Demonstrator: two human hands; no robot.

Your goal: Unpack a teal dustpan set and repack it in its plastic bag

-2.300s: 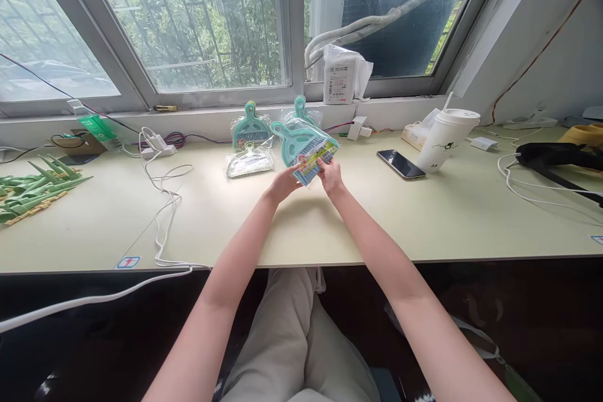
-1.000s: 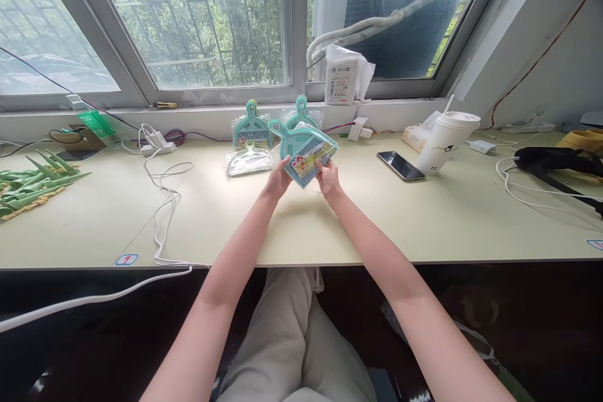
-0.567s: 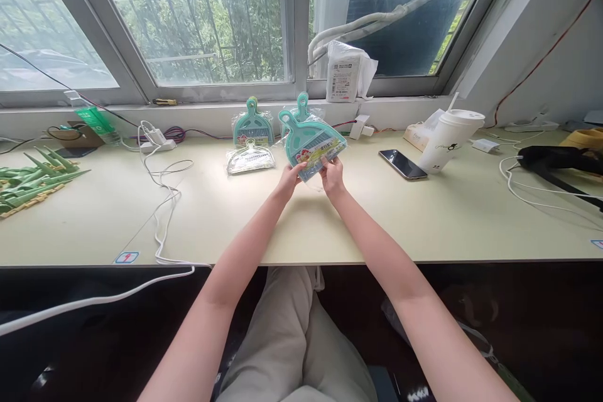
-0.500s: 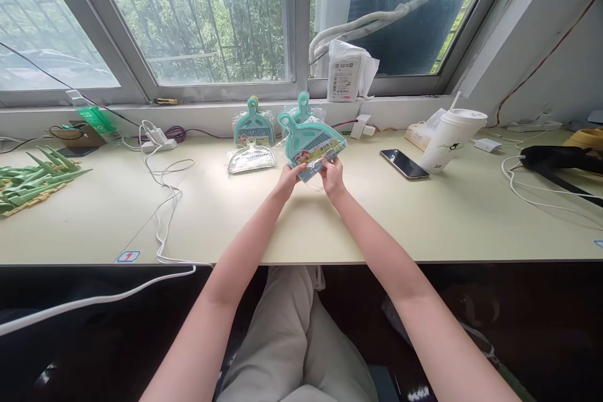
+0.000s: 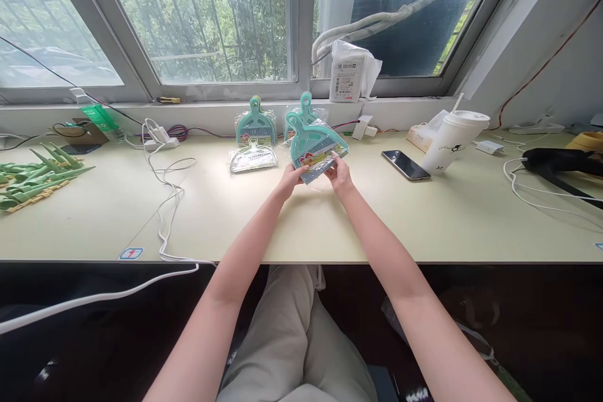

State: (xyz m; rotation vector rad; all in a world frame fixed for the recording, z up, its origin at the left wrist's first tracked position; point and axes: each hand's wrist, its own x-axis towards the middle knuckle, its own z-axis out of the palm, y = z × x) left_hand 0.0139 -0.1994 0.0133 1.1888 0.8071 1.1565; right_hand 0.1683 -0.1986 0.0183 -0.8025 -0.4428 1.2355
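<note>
Both my hands grip a teal mini dustpan set in clear plastic wrap, tilted with its handle up and to the left. My left hand pinches the lower left edge, and my right hand holds the lower right edge, its thumb over the printed label. The fingers behind the set are hidden. Just behind stands another wrapped teal dustpan, partly covered. To the left, a third teal dustpan leans upright, and a pale, shiny wrapped dustpan lies in front of it.
On the right of the table are a phone, a white cup with a straw and a tissue box. White cables cross the left side, near green woven leaves and a bottle.
My right hand has shifted slightly up along the edge of the held dustpan set, its thumb now further onto the label. The whole view has moved a little; the other dustpans stay put.
</note>
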